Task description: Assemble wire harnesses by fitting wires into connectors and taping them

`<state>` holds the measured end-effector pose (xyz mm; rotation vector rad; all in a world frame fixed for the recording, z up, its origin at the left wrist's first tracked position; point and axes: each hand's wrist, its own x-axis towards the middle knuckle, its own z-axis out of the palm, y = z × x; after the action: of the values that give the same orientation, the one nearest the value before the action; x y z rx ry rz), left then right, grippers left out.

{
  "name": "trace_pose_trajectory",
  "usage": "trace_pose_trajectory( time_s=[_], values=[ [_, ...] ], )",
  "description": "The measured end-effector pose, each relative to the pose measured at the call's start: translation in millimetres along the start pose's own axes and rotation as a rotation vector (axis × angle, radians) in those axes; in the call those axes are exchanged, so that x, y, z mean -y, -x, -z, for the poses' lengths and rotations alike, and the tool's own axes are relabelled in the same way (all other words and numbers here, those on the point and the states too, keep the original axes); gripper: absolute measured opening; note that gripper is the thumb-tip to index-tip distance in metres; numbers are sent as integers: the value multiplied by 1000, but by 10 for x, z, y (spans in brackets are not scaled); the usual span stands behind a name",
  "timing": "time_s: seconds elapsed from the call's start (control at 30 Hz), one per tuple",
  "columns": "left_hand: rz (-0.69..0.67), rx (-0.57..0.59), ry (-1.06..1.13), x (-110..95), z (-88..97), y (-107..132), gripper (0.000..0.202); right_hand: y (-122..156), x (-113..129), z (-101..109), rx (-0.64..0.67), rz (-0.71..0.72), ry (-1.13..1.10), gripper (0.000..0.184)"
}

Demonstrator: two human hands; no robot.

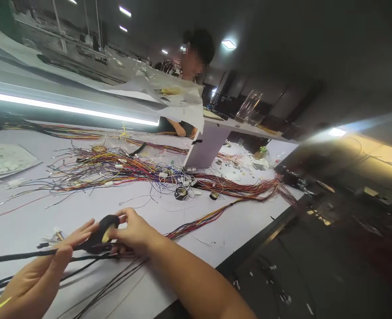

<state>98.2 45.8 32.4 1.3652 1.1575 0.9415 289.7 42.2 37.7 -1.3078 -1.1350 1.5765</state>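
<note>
My right hand [136,233] is closed on a roll of black tape [103,230], thumb and fingers pinching it just above a black-wrapped wire bundle [19,255]. My left hand [54,261] lies against the bundle beside the roll, fingers stretched towards the tape and touching the wrapped section. Thin dark wires [112,283] trail from under both hands towards the table's near edge. A bundle of red and coloured wires [202,221] runs off to the right from my right hand.
The white table [236,230] carries a wide spread of coloured wire harness [116,170], two small tape rolls [182,193], and papers [3,160] at the left. A lit shelf [83,108] with plastic sheeting stands behind. Another person [191,62] works across it.
</note>
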Motion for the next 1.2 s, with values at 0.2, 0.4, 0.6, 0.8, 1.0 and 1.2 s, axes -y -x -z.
trace_pose_trajectory(
  time_s=[0.2, 0.4, 0.6, 0.8, 1.0, 1.2],
  values=[
    [-66, -159, -279, -319, 85, 13, 56, 245, 26, -61, 57, 716, 631, 51],
    [-4, -188, 135, -100, -107, 25, 47, 173, -74, -90, -53, 475, 166, 22],
    [-201, -39, 174, -97, -116, 32, 40, 91, -17, 17, -68, -8, -137, 59],
    [-51, -150, 72, -81, -131, -20, 45, 42, -109, -20, -128, 127, -205, 50],
    [108, -108, 193, 165, -255, -57, 40, 7, -96, 170, -222, 302, 477, 50],
    [38, -82, 28, 134, -140, -113, 40, -44, 287, 163, 113, 537, 963, 36]
  ],
)
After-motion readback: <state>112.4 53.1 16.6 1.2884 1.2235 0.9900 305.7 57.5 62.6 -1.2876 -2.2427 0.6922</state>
